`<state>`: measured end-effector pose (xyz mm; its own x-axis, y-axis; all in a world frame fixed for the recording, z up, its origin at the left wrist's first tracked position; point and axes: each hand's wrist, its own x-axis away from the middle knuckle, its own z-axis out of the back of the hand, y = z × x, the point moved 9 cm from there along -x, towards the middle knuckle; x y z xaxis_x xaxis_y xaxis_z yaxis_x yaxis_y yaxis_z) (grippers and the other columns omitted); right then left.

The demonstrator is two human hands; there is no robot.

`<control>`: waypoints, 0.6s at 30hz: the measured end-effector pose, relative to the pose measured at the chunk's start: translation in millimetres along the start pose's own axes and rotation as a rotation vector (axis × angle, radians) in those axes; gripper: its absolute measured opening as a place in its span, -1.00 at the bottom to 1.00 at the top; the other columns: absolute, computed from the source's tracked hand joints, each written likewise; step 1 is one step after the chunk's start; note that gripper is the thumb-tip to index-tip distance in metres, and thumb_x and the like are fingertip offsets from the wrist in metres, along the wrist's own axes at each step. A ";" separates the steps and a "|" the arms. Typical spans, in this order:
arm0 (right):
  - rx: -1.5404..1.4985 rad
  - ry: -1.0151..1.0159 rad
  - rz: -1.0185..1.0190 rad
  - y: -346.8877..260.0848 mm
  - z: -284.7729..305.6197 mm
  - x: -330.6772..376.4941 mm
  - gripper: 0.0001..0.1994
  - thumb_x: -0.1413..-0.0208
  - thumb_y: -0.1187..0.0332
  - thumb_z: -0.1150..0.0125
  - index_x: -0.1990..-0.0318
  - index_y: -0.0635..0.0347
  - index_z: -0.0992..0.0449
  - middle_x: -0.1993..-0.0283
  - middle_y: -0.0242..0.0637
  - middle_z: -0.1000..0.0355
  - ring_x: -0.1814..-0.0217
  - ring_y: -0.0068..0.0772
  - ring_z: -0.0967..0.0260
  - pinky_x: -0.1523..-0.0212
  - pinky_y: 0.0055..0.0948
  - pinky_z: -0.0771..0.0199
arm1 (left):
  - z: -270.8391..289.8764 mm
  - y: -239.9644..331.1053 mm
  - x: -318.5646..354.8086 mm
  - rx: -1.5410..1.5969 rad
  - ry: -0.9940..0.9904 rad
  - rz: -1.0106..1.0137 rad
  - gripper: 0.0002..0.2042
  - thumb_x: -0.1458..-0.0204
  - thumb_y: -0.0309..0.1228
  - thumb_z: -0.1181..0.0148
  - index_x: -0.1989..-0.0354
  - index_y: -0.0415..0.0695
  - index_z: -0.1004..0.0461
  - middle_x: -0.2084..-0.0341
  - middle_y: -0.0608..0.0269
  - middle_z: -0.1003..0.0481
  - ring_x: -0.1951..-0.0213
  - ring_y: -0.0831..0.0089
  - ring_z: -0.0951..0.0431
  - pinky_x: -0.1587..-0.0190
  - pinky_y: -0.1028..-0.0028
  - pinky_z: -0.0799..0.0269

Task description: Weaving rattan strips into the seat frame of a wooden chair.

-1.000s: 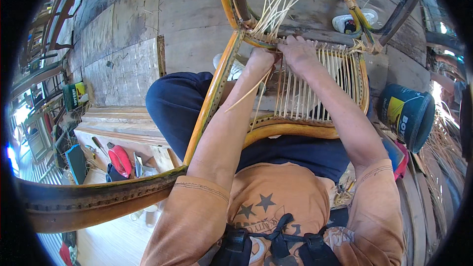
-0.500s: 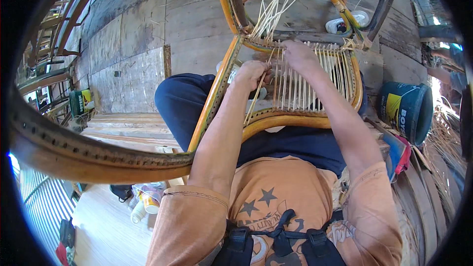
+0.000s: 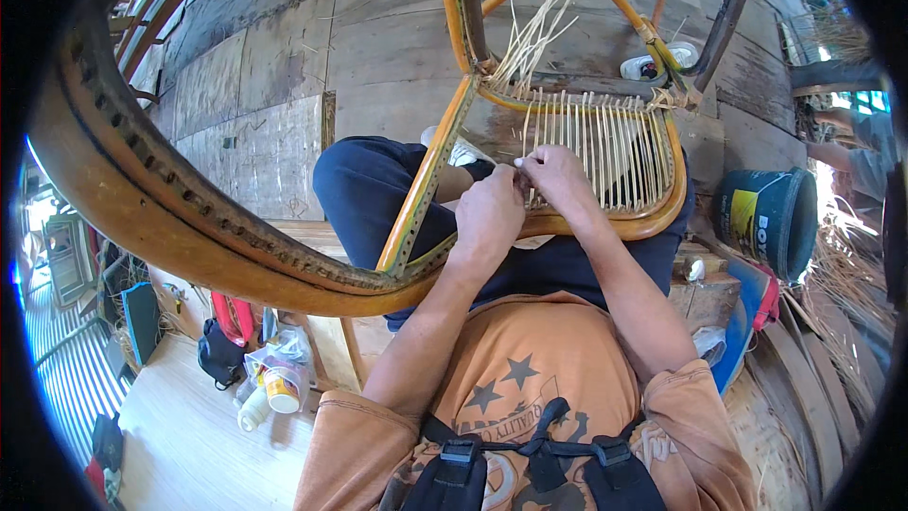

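Observation:
A chair frame of orange-brown bent rattan lies across my lap, with small holes along its inner edges. Pale cane strands run side by side over the right part of its seat opening, from far rail to near rail. The left part is open. My left hand and my right hand meet at the near rail, beside the leftmost strand. Both have fingers pinched on cane there; the tips partly hide it. A bunch of loose cane ends sticks up from the far left corner.
A dark green bucket stands at the right, near scattered cane scraps. A wide curved rail of the chair sweeps across the left. Bagged cups and bottles sit lower left. Another person's arm shows at the far right.
Both hands have come from the far rail and the middle of the seat to the near rail, now close together. The chair's curved rail sits higher and larger at the left.

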<state>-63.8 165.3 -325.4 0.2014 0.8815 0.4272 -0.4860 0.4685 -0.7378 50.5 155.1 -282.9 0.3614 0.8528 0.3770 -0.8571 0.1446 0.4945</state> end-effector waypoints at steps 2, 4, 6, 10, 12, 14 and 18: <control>-0.073 0.029 -0.058 10.8 -0.4 1.2 -0.71 0.05 0.23 -0.09 0.50 0.35 -0.49 0.61 -0.01 -0.39 0.59 -0.10 -0.37 0.48 -0.23 -0.32 | 0.7 4.7 2.6 0.164 0.077 -0.160 -0.80 -0.02 -0.41 0.06 0.28 -0.24 -0.43 0.53 -0.09 -0.48 0.46 0.07 -0.52 0.42 0.22 -0.42; -0.187 0.030 -0.119 17.9 -0.5 4.8 -0.73 0.01 0.25 -0.09 0.53 0.31 -0.45 0.66 -0.18 -0.35 0.66 -0.32 -0.30 0.60 -0.37 -0.26 | -14.4 -9.2 0.0 0.493 -0.102 0.024 -0.80 -0.04 -0.41 0.07 0.29 -0.26 -0.43 0.54 0.03 -0.47 0.53 0.23 -0.49 0.48 0.34 -0.41; -0.302 0.031 -0.181 20.7 -1.5 9.4 -0.74 -0.03 0.26 -0.08 0.56 0.27 -0.42 0.70 -0.35 -0.31 0.74 -0.54 -0.24 0.73 -0.51 -0.19 | -30.9 -16.3 3.1 0.817 -0.287 0.212 -0.80 -0.06 -0.41 0.08 0.30 -0.27 -0.42 0.55 0.14 -0.46 0.60 0.39 -0.47 0.55 0.45 -0.40; -0.428 0.020 -0.268 17.5 -1.5 18.1 -0.77 -0.06 0.28 -0.04 0.54 0.23 -0.37 0.70 -0.43 -0.26 0.76 -0.62 -0.19 0.81 -0.60 -0.08 | -40.8 -24.4 6.7 0.968 -0.393 0.309 -0.80 -0.08 -0.38 0.08 0.31 -0.26 -0.41 0.55 0.30 -0.37 0.62 0.60 -0.37 0.59 0.60 -0.32; -0.436 0.030 -0.280 18.4 -1.3 19.3 -0.77 -0.06 0.29 -0.04 0.54 0.22 -0.36 0.70 -0.43 -0.26 0.76 -0.63 -0.19 0.82 -0.61 -0.06 | -44.5 -26.6 9.1 0.992 -0.424 0.347 -0.81 -0.08 -0.38 0.08 0.31 -0.25 -0.40 0.55 0.29 -0.37 0.61 0.59 -0.38 0.59 0.59 -0.33; -0.458 0.051 -0.322 22.0 -1.1 20.8 -0.78 -0.06 0.29 -0.03 0.53 0.23 -0.36 0.69 -0.41 -0.27 0.75 -0.63 -0.20 0.81 -0.62 -0.06 | -38.7 -26.3 9.1 0.987 -0.393 0.331 -0.79 -0.07 -0.36 0.05 0.33 -0.26 -0.42 0.56 0.28 -0.39 0.57 0.58 -0.37 0.54 0.58 -0.30; -0.472 0.035 -0.339 15.0 -2.1 29.8 -0.83 -0.07 0.33 -0.03 0.47 0.24 -0.37 0.69 -0.41 -0.26 0.77 -0.63 -0.17 0.82 -0.64 -0.06 | -3.3 -23.1 2.4 0.702 -0.160 0.055 -0.76 0.01 -0.37 0.03 0.41 -0.33 -0.45 0.57 0.04 -0.46 0.53 0.30 -0.48 0.38 0.39 -0.41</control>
<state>-63.3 198.8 -324.8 0.3119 0.6752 0.6684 0.0406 0.6934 -0.7194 70.0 155.5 -296.0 0.4199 0.7579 0.4993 -0.4568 -0.2989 0.8379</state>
